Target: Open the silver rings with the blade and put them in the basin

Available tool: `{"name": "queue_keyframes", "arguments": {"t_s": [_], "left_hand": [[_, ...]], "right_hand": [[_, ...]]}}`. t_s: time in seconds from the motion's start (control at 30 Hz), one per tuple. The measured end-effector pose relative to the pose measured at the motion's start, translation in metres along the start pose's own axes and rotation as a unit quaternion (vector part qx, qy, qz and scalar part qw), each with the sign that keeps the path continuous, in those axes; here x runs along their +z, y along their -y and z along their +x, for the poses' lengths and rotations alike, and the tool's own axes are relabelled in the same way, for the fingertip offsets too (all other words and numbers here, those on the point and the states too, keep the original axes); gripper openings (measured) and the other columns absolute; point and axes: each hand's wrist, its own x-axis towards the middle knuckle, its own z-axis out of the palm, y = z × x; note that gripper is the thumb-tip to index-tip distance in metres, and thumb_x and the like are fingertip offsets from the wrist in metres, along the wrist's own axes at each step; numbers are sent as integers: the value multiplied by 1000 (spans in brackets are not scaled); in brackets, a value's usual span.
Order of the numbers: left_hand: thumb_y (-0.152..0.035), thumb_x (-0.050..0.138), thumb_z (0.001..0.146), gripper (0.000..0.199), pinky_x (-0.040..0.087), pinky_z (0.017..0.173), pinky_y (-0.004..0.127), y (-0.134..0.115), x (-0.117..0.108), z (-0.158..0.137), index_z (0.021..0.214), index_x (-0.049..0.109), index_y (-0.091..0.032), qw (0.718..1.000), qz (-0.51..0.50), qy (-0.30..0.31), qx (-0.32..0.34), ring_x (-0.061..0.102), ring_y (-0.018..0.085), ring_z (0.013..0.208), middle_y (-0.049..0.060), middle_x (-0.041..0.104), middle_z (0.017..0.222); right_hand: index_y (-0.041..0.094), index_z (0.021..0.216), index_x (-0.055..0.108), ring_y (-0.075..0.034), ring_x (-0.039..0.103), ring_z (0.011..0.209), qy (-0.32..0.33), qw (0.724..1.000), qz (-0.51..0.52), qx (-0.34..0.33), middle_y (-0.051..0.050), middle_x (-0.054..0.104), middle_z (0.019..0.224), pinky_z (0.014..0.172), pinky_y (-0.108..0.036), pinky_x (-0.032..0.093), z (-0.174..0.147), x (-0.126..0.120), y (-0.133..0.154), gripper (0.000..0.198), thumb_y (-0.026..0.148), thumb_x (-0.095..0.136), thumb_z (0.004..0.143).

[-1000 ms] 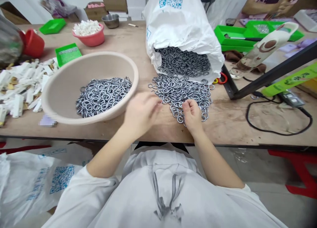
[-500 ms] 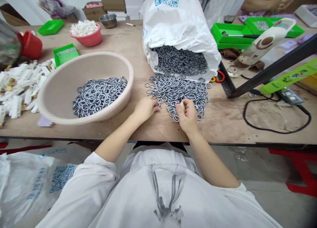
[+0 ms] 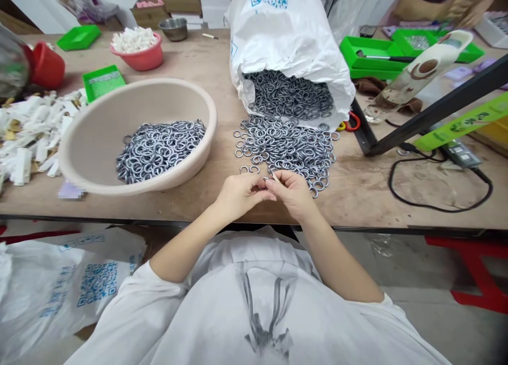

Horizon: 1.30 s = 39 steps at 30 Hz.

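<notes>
In the head view my left hand (image 3: 240, 194) pinches a small grey ring (image 3: 265, 180) at the table's front. My right hand (image 3: 296, 197) meets it there, closed on a thin pale stick-like tool (image 3: 277, 180) whose tip is too small to make out. Just beyond both hands lies a loose pile of grey rings (image 3: 288, 143), spilling from the mouth of a white bag (image 3: 286, 42). To the left a beige basin (image 3: 85, 148) holds a heap of similar rings (image 3: 162, 151).
White plastic pieces (image 3: 37, 127) lie at far left. Behind the basin are a green tray (image 3: 103, 83) and a red bowl (image 3: 143, 59). On the right, a black metal bar (image 3: 436, 108), a bottle (image 3: 420, 74) and a cable (image 3: 397, 190). A co-worker's hands (image 3: 470, 8) show at back right.
My left hand has moved right and now pinches a ring. My right hand has come slightly left with the pale tool, so the hands meet. The view has shifted a little.
</notes>
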Motion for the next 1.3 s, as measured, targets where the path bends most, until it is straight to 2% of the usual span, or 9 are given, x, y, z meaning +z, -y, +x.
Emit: {"name": "queue_keyframes", "arguments": {"t_s": [0.17, 0.33, 0.47, 0.57, 0.73, 0.9, 1.13, 1.2, 1.3], "left_hand": [[-48, 79, 75, 42, 49, 62, 23, 6, 6, -12, 99, 60, -20, 961, -256, -53, -88, 63, 12, 65, 1, 68, 84], [-64, 62, 83, 48, 44, 49, 20, 1, 10, -14, 77, 56, -17, 947, -297, 9, -120, 54, 8, 49, -1, 61, 65], [-66, 64, 80, 51, 33, 40, 18, -4, 16, -16, 70, 51, -18, 910, -385, -26, -153, 41, 6, 41, -5, 50, 52], [-61, 68, 78, 49, 25, 37, 16, -8, 19, -17, 68, 48, -18, 875, -447, -57, -178, 32, 4, 39, -7, 42, 48], [-58, 75, 74, 50, 20, 36, 14, -16, 16, -17, 68, 44, -19, 833, -502, -70, -223, 27, 3, 40, -9, 37, 47], [-58, 77, 71, 51, 20, 36, 15, -20, 16, -17, 69, 44, -19, 824, -509, -73, -237, 27, 3, 39, -9, 36, 47], [-57, 76, 72, 51, 18, 37, 15, -20, 19, -18, 70, 42, -19, 815, -521, -77, -242, 24, 2, 38, -10, 35, 47], [-56, 77, 73, 51, 17, 37, 15, -21, 20, -21, 69, 41, -19, 812, -530, -62, -237, 22, 2, 38, -11, 33, 48], [-56, 75, 75, 50, 18, 38, 15, -20, 20, -27, 69, 43, -18, 815, -530, -19, -233, 21, 2, 38, -10, 33, 49]], "right_hand": [[20, 64, 54, -9, 43, 56, 4, 1000, 9, -2, 4, 51, 61, 56, -25, 36, -3, 2, 3, 40, 52, 77, 72], [22, 72, 56, -15, 55, 61, 44, 999, 13, -10, 1, 59, 62, 62, -30, 45, -7, 13, 10, 44, 63, 71, 76], [23, 75, 53, -14, 50, 59, -15, 995, -72, -64, 2, 55, 62, 61, -29, 42, -9, 18, 9, 50, 72, 61, 80], [23, 75, 53, -13, 43, 57, -50, 972, -187, -136, 2, 50, 63, 57, -29, 34, -13, 16, 9, 49, 70, 51, 88], [23, 69, 50, -15, 47, 62, -9, 913, -343, -222, -1, 53, 65, 61, -30, 33, -22, 15, 12, 43, 55, 44, 97], [23, 68, 46, -16, 47, 62, -9, 885, -391, -253, -2, 52, 65, 60, -30, 32, -23, 15, 11, 41, 53, 45, 97], [23, 65, 40, -14, 41, 57, -5, 879, -400, -260, 0, 48, 62, 58, -30, 27, -24, 16, 11, 43, 51, 48, 96], [23, 65, 41, -14, 42, 57, -4, 888, -392, -241, 0, 48, 61, 57, -30, 27, -20, 13, 9, 43, 51, 47, 96], [23, 65, 43, -15, 43, 56, -53, 909, -383, -155, 1, 47, 58, 57, -30, 26, -5, 1, 3, 45, 54, 41, 98]]}}
